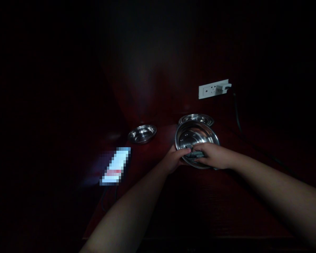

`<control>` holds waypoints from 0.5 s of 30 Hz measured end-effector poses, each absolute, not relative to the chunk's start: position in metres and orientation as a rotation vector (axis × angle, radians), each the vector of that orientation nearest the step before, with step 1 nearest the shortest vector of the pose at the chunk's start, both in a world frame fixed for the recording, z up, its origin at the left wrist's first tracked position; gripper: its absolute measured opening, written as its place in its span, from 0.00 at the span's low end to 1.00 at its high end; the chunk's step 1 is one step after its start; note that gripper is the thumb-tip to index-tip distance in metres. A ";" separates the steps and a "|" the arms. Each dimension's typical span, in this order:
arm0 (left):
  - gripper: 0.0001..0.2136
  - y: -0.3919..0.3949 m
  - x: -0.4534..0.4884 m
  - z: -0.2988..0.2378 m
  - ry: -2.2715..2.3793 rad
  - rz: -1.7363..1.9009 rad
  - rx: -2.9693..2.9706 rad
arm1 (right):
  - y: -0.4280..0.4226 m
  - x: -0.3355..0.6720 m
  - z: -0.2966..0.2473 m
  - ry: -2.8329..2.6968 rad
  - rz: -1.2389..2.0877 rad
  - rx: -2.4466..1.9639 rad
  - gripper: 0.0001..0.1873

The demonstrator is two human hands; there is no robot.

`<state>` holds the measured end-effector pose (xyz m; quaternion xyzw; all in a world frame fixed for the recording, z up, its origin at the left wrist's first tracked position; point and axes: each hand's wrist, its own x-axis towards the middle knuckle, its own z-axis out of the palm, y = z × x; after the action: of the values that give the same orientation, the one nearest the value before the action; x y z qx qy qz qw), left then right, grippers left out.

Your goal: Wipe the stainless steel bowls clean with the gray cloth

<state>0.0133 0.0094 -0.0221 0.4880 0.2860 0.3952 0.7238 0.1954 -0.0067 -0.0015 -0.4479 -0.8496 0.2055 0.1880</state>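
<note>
In dim light I hold a steel bowl (196, 135) tilted toward me over a dark red table (200, 203). My left hand (175, 158) grips the bowl's near left rim, fingers closed. A grey cloth (193, 154) lies inside the bowl at its near edge, and my right hand (213, 154) is closed on it, pressing it against the metal.
A second steel bowl (196, 118) sits just behind the held one, and a smaller steel dish (142, 133) lies to the left. A lit phone (115, 166) with a cable rests at the table's left. A white wall socket (214, 89) holds a plug with a dark cord.
</note>
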 end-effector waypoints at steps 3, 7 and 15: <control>0.28 0.010 0.013 -0.023 0.625 0.869 1.077 | -0.006 0.196 -0.003 -2.386 0.561 -1.274 0.10; 0.29 0.011 0.013 -0.024 0.623 0.865 1.081 | -0.004 0.198 -0.003 -2.393 0.557 -1.285 0.09; 0.30 0.011 0.013 -0.024 0.625 0.862 1.085 | -0.005 0.199 0.000 -2.427 0.514 -1.371 0.09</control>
<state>0.0129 0.0109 -0.0236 0.4916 0.2831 0.3908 0.7249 0.1994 -0.0051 0.0004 -0.4780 -0.8462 0.1791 0.1530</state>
